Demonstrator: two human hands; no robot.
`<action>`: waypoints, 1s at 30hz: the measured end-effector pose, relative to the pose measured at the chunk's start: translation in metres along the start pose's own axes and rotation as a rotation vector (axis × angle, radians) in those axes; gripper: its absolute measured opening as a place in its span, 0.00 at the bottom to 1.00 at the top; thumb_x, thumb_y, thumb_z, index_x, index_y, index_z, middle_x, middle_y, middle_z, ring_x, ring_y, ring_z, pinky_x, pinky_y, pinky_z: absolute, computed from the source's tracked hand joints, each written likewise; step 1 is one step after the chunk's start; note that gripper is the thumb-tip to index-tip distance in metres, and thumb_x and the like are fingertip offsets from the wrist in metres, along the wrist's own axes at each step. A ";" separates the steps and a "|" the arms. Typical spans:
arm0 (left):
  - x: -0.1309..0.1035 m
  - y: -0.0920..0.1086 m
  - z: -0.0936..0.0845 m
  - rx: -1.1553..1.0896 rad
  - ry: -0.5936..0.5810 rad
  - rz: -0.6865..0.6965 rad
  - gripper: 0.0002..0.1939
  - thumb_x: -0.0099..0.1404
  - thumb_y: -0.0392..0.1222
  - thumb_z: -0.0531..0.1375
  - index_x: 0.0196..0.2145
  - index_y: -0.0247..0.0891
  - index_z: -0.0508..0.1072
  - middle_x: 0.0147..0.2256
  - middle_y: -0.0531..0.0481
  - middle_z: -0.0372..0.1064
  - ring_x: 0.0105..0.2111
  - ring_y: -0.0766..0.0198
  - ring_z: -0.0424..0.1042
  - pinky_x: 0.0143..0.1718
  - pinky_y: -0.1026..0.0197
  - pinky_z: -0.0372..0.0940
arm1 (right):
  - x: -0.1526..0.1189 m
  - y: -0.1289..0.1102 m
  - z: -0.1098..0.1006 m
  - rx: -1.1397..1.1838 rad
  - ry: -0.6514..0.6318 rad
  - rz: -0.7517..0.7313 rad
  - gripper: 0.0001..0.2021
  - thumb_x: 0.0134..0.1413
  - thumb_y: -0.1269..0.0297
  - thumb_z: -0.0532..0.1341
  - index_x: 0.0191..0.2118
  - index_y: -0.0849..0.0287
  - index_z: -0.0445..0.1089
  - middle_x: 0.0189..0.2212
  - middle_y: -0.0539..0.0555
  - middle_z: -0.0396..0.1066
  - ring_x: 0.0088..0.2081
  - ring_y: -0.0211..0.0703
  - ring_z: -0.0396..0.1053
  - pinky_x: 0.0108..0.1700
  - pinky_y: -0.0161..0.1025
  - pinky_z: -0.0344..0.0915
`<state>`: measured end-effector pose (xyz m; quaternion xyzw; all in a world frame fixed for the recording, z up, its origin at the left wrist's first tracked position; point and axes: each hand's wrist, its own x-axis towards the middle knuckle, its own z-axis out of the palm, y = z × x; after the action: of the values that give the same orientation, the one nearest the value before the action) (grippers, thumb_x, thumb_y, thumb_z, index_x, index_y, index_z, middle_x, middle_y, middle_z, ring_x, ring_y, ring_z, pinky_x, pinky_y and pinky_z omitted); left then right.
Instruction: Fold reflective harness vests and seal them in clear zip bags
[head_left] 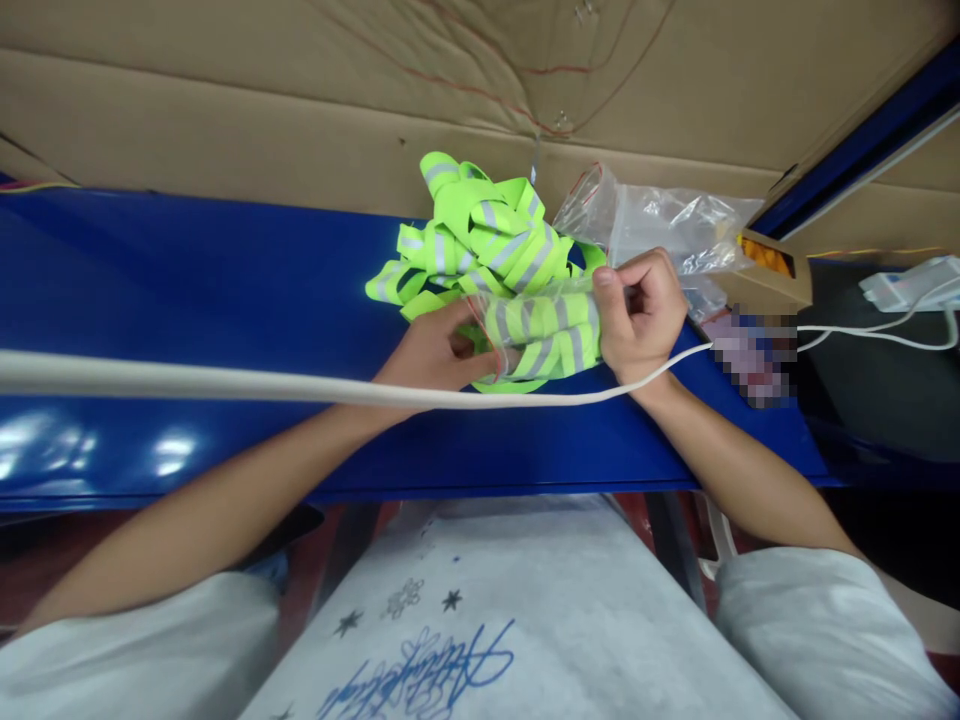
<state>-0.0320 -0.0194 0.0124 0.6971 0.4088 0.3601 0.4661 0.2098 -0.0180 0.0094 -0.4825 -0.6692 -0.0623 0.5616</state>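
A clear zip bag (559, 310) with a red line at its mouth holds folded neon-yellow reflective strap (574, 345) with grey bands. My left hand (431, 355) is at the bag's mouth on the left, its fingers curled and partly inside, closed around the strap there; the fingertips are partly hidden. At the other end, my right hand (643, 312) pinches the bag between thumb and fingers. Just behind the bag lies a loose tangled heap of the same reflective strap (487, 230) on the blue table (225, 300).
More clear bags (667, 225) lie at the back right by a small cardboard box (780, 270). A white cable (225, 380) crosses in front of my forearms to a blurred-out object (754, 355). Brown cardboard (300, 130) walls the table's back.
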 end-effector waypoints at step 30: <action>0.014 0.030 -0.053 -0.215 0.385 -0.110 0.22 0.53 0.56 0.77 0.33 0.38 0.77 0.23 0.57 0.67 0.22 0.73 0.57 0.22 0.64 0.57 | 0.057 0.092 -0.032 -0.381 0.304 0.146 0.26 0.75 0.38 0.41 0.38 0.50 0.64 0.33 0.56 0.68 0.37 0.46 0.65 0.43 0.44 0.67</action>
<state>-0.0659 0.0047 0.0586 0.5383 0.4871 0.5021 0.4699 0.3037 0.0433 0.0251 -0.6118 -0.5167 -0.2181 0.5578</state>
